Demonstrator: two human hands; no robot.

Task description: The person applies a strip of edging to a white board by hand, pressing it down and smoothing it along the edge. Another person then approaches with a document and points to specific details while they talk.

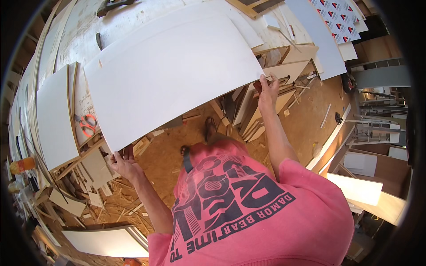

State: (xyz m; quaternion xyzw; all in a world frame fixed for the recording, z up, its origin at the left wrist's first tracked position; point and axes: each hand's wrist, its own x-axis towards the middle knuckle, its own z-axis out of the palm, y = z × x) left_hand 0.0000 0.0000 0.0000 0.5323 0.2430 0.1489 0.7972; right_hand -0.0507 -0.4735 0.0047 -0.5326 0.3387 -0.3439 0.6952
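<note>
On the worktop [82,33], orange-handled scissors [84,124] lie beside a narrow white board [55,119]. A red-patterned sheet [339,20] lies upper right; debris litters the brown floor [313,108].

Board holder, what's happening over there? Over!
Left hand and right hand gripping white board at near corners. Orange-handled scissors close beside its left edge. Over.

- A large white panel [177,75] is gripped at its near corners by the left hand [125,166] and the right hand [268,93].
- Orange-handled scissors [88,126] are seen just beside the panel's left edge.
- The brown floor [316,107] is littered with offcuts [254,128].
</note>
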